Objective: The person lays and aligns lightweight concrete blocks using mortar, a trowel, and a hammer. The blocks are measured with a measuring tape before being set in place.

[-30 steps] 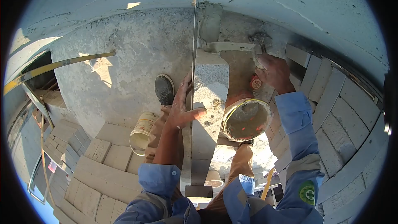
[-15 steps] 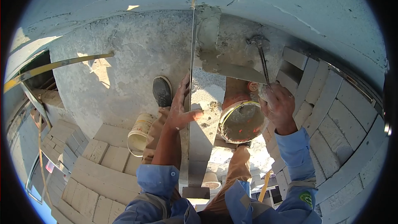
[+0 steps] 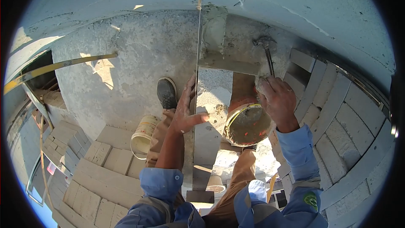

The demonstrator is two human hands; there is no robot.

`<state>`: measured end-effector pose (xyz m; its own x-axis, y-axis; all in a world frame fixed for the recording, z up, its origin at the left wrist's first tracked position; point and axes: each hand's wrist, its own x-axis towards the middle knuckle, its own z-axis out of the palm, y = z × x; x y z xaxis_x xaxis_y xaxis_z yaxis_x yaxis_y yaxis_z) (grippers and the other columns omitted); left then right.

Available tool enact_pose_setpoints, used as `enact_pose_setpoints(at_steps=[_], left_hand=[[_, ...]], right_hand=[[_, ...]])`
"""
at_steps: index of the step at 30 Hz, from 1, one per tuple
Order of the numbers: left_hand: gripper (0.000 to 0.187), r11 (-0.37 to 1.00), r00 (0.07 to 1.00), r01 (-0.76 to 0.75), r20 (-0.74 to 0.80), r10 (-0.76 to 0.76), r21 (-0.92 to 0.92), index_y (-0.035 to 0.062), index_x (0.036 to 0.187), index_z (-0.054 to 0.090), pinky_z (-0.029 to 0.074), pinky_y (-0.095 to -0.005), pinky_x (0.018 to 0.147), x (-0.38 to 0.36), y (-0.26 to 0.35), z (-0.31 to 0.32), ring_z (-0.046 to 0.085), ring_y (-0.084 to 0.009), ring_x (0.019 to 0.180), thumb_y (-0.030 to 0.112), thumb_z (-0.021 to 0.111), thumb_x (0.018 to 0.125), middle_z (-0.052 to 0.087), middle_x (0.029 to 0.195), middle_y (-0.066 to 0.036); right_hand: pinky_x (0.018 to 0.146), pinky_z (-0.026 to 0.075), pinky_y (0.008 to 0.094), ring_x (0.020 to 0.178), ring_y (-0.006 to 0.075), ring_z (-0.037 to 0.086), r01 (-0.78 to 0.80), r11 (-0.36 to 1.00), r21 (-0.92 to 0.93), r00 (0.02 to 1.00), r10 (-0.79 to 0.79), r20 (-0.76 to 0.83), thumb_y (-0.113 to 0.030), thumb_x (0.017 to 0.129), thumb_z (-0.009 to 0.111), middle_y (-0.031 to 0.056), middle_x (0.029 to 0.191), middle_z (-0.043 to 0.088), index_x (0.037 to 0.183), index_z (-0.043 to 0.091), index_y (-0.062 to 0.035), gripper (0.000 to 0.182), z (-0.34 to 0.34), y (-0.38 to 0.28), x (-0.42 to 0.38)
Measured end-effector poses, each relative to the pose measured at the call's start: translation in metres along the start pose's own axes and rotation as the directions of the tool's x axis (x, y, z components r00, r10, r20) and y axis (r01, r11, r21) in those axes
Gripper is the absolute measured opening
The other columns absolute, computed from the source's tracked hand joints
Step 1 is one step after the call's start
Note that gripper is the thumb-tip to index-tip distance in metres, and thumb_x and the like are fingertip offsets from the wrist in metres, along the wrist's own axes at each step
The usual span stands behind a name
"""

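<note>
My right hand (image 3: 276,99) is closed around the mortar-caked grip of a flat-bladed trowel (image 3: 234,66). The blade reaches left across the far end of a pale aerated block (image 3: 214,86). My left hand (image 3: 185,112) lies along the block's left side, fingers straight and thumb spread over its top. A taut string line (image 3: 198,38) runs close by those fingers. Wet mortar (image 3: 214,25) coats a strip beyond the trowel, up to the wall. Below my right hand stands a bucket (image 3: 227,130) with grey mortar inside.
A claw hammer (image 3: 268,55) lies on the floor beyond my right hand. Stacked blocks rise at the right (image 3: 348,118) and lower left (image 3: 105,177). A white pail (image 3: 144,137) sits beside my left leg. A yellow level-like bar (image 3: 63,65) projects from the left.
My right hand has moved slightly up and left, and the trowel blade has turned flatter across the block's far end. My left hand stays against the block.
</note>
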<state>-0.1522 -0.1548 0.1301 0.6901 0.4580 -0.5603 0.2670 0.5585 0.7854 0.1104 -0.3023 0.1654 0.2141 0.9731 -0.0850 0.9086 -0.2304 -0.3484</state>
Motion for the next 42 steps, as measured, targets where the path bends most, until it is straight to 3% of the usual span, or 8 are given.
enact_pose_setpoints(at_steps=[3, 7, 9, 12, 27, 30, 37, 42], left_hand=[[0.126, 1.000, 1.000, -0.021, 0.008, 0.021, 0.013, -0.0006, 0.158, 0.022, 0.029, -0.0475, 0.117, 0.001, -0.003, 0.001, 0.040, -0.0366, 0.140, 0.050, 0.084, 0.060, 0.037, 0.153, -0.021], [0.127, 1.000, 1.000, -0.012, -0.007, 0.012, 0.010, -0.0006, 0.157, 0.022, 0.028, -0.0483, 0.117, -0.001, -0.007, -0.002, 0.040, -0.0372, 0.140, 0.051, 0.083, 0.058, 0.036, 0.154, -0.021], [0.127, 1.000, 1.000, 0.004, -0.011, -0.004, 0.009, -0.0005, 0.157, 0.023, 0.028, -0.0484, 0.117, 0.001, -0.005, 0.000, 0.040, -0.0373, 0.140, 0.051, 0.083, 0.058, 0.036, 0.154, -0.021], [0.127, 1.000, 1.000, -0.012, 0.000, 0.012, 0.008, -0.0005, 0.157, 0.023, 0.029, -0.0484, 0.117, 0.003, 0.001, 0.001, 0.041, -0.0372, 0.140, 0.052, 0.083, 0.058, 0.036, 0.154, -0.021], [0.130, 1.000, 1.000, 0.023, -0.010, -0.023, -0.010, -0.0009, 0.157, 0.023, 0.028, -0.0482, 0.117, -0.001, 0.001, 0.002, 0.039, -0.0357, 0.141, 0.054, 0.086, 0.057, 0.036, 0.153, -0.020], [0.131, 0.999, 0.999, 0.039, -0.015, -0.039, -0.015, -0.0010, 0.157, 0.023, 0.027, -0.0484, 0.118, -0.001, 0.004, 0.003, 0.038, -0.0360, 0.142, 0.055, 0.085, 0.056, 0.036, 0.154, -0.020], [0.133, 1.000, 1.000, -0.009, -0.012, 0.009, 0.002, -0.0013, 0.157, 0.022, 0.025, -0.0486, 0.118, 0.002, -0.010, -0.001, 0.037, -0.0363, 0.142, 0.056, 0.085, 0.056, 0.035, 0.155, -0.021], [0.132, 1.000, 1.000, -0.008, -0.003, 0.008, -0.011, -0.0016, 0.157, 0.022, 0.025, -0.0485, 0.118, 0.003, -0.004, 0.000, 0.038, -0.0366, 0.142, 0.056, 0.085, 0.056, 0.035, 0.154, -0.021]], right_hand=[[0.064, 0.053, 0.0368, 0.075, 0.0250, 0.066, -0.016, 0.999, -0.045, 0.993, 0.011, -0.114, -0.009, 0.076, 0.075, 0.0078, 0.090, 0.066, 0.098, 0.067, -0.0080, 0.023, -0.028, -0.013, -0.009], [0.063, 0.054, 0.0373, 0.072, 0.0289, 0.066, -0.033, 0.994, 0.101, 0.978, 0.053, -0.201, -0.007, 0.076, 0.075, 0.0106, 0.089, 0.067, 0.099, 0.067, -0.0054, 0.025, -0.016, 0.010, -0.030], [0.064, 0.054, 0.0397, 0.073, 0.0352, 0.066, -0.291, 0.891, 0.349, 0.945, 0.325, -0.042, -0.009, 0.075, 0.074, 0.0136, 0.088, 0.067, 0.101, 0.066, -0.0037, 0.027, 0.008, 0.023, -0.030], [0.068, 0.054, 0.0431, 0.080, 0.0389, 0.066, -0.348, 0.901, 0.258, 0.937, 0.328, 0.118, -0.016, 0.076, 0.074, 0.0148, 0.094, 0.067, 0.104, 0.066, -0.0052, 0.031, 0.034, 0.038, -0.005], [0.080, 0.053, 0.0476, 0.092, 0.0373, 0.068, -0.185, 0.971, 0.150, 0.912, 0.113, 0.395, -0.021, 0.074, 0.073, 0.0177, 0.100, 0.069, 0.111, 0.069, -0.0083, 0.040, 0.045, 0.056, 0.081], [0.077, 0.053, 0.0476, 0.088, 0.0385, 0.067, -0.101, 0.974, 0.201, 0.951, 0.035, 0.308, -0.020, 0.074, 0.074, 0.0177, 0.098, 0.069, 0.110, 0.069, -0.0071, 0.038, 0.048, 0.056, 0.073], [0.069, 0.053, 0.0452, 0.079, 0.0404, 0.065, -0.151, 0.962, 0.229, 0.954, 0.080, 0.290, -0.013, 0.071, 0.076, 0.0175, 0.091, 0.065, 0.106, 0.067, -0.0057, 0.037, 0.011, 0.030, 0.047], [0.063, 0.053, 0.0421, 0.075, 0.0346, 0.066, -0.129, 0.981, 0.143, 0.978, 0.102, 0.185, -0.015, 0.069, 0.081, 0.0142, 0.091, 0.066, 0.102, 0.066, -0.0045, 0.037, -0.009, 0.013, 0.020]])
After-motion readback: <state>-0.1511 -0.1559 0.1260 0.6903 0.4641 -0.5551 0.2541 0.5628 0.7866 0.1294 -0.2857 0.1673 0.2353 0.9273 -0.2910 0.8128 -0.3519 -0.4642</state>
